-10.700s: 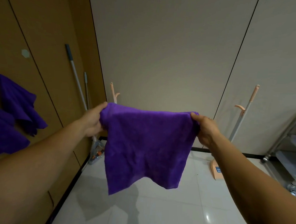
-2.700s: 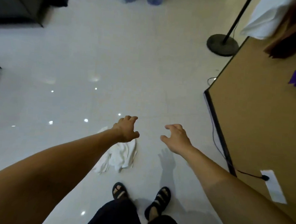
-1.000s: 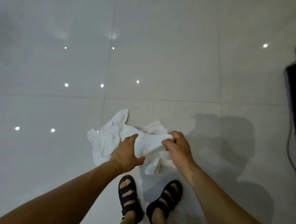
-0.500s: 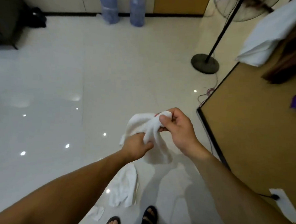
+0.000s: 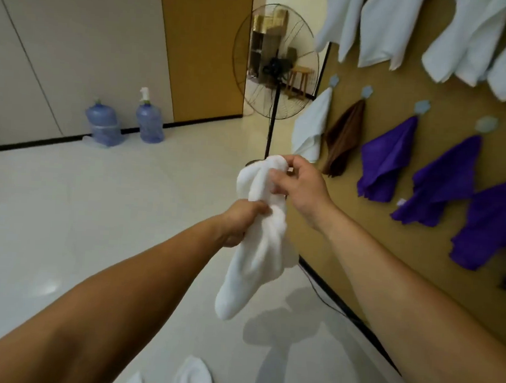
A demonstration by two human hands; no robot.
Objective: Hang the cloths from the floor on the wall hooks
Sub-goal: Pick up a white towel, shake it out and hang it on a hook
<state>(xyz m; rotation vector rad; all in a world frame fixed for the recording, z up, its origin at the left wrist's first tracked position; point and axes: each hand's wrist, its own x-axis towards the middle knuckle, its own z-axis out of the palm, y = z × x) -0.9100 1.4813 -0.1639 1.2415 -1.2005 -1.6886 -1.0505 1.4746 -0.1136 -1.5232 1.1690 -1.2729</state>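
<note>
I see the white cloth (image 5: 257,245) hanging between both hands, my right hand (image 5: 301,188) pinching its top, my left hand (image 5: 241,220) gripping its middle.

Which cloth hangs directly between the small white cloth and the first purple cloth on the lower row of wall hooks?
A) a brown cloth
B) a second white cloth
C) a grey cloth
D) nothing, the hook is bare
A: a brown cloth hangs between the small white cloth and the first purple cloth.
</note>
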